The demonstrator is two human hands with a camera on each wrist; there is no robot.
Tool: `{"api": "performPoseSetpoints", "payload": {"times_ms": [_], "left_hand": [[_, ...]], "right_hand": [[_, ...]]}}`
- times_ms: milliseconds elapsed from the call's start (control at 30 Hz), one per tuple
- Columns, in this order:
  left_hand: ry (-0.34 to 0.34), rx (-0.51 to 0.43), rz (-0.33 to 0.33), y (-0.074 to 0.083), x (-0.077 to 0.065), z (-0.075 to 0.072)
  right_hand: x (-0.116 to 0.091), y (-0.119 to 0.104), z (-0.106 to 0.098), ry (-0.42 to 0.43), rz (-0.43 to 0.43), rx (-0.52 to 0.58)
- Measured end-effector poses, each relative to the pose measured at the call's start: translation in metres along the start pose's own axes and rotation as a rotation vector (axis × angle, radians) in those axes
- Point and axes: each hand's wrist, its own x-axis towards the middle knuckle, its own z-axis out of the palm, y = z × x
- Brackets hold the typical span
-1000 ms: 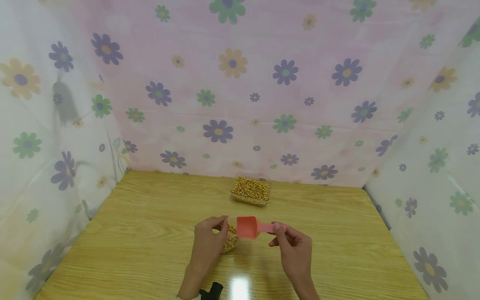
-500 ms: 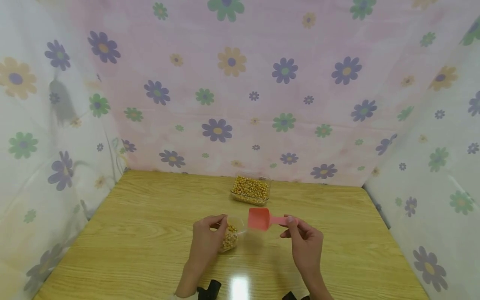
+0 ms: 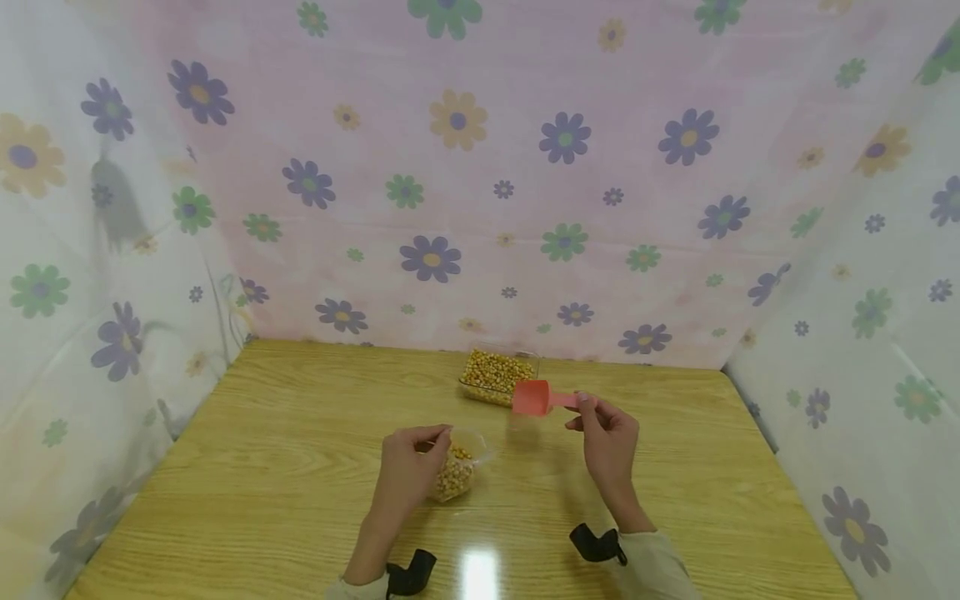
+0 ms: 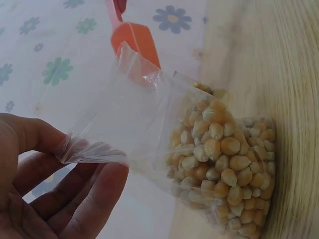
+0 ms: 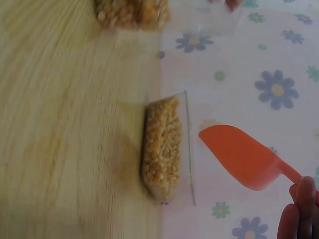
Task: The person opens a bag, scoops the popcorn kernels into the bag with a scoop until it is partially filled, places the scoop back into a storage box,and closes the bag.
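My left hand (image 3: pixel 411 467) pinches the rim of a clear plastic bag (image 4: pixel 124 114), whose bottom is filled with corn kernels (image 4: pixel 234 169) and rests on the table. By its pink handle, my right hand (image 3: pixel 609 437) holds a reddish-pink scoop (image 3: pixel 531 398); the part of the bowl that shows looks bare. In the head view the scoop overlaps the near right corner of a clear rectangular container (image 3: pixel 480 392) of corn kernels. From the right wrist view, the scoop (image 5: pixel 244 157) hangs apart from that container (image 5: pixel 189 149), above its rim level.
The wood-grain table (image 3: pixel 315 408) runs back to a flowered cloth wall (image 3: pixel 480 208), with cloth at both sides too. A black wrist-camera mount (image 3: pixel 411 573) sits at the left wrist and another black mount (image 3: pixel 596 543) at the right.
My right hand has carried the scoop away from the bag, first rightward, then forward to the container. The left hand stays at the bag's rim, and more of the bag's mouth shows.
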Motion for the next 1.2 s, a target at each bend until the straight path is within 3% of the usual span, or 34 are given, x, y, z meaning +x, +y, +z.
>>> {"api": "performPoseSetpoints", "payload": {"times_ms": [200, 433, 600, 967, 1100, 1200], "left_hand": [[0.004, -0.028, -0.005, -0.001, 0.0, -0.003], [0.013, -0.097, 0.011, -0.001, -0.006, -0.004], [0.022, -0.09, 0.039, -0.001, -0.01, -0.003], [0.049, -0.046, 0.037, -0.005, -0.012, -0.001], [0.042, -0.055, -0.001, -0.006, -0.012, 0.0], [0.041, -0.049, -0.011, -0.007, -0.012, 0.0]], "right_hand": [[0.023, 0.01, 0.015, -0.032, -0.028, -0.022], [0.04, 0.016, 0.034, -0.099, -0.172, -0.201], [0.049, 0.022, 0.037, -0.102, -0.205, -0.26], [0.041, 0.033, 0.048, -0.22, -0.144, -0.316], [0.04, 0.04, 0.051, -0.187, -0.075, -0.261], [0.041, 0.046, 0.052, -0.124, 0.037, -0.202]]}}
